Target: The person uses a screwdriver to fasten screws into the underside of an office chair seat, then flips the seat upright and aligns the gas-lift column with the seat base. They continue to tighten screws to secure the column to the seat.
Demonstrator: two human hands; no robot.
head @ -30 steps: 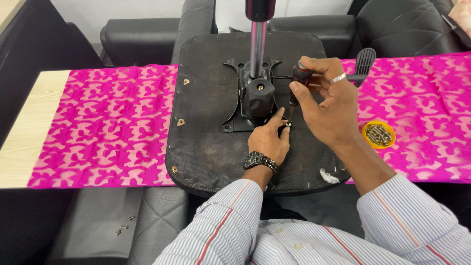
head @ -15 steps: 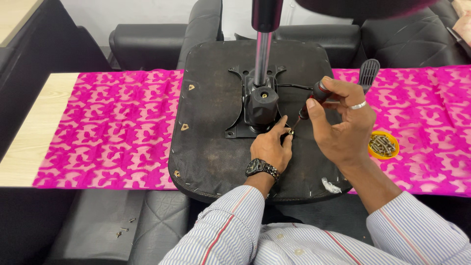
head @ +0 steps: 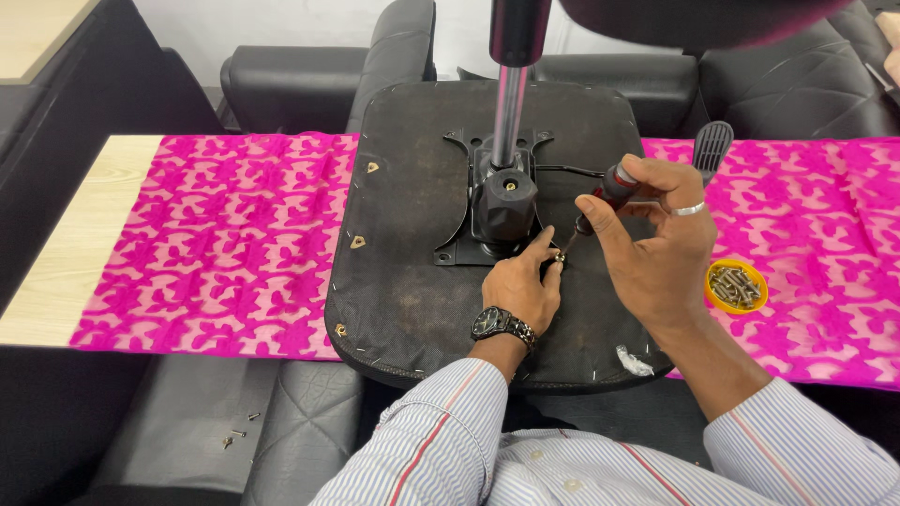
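Observation:
An upturned black chair seat (head: 412,290) lies on a table, its metal mechanism plate (head: 492,211) and chrome column (head: 509,112) facing up. My left hand (head: 525,286), with a wristwatch, pinches a small screw (head: 560,257) at the plate's lower right corner. My right hand (head: 656,239), wearing a ring, grips a dark-handled screwdriver (head: 609,192) whose tip meets that screw.
A pink patterned cloth (head: 225,244) covers the wooden table (head: 84,225). A yellow lid holding several screws (head: 737,286) sits to the right. A black chair lever (head: 712,150) sticks out beyond the seat. Black sofas stand behind; loose screws (head: 236,436) lie on the near seat.
My view has shifted closer. The right hand brought the screwdriver down from higher up so its tip now rests on the screw held by my left fingers.

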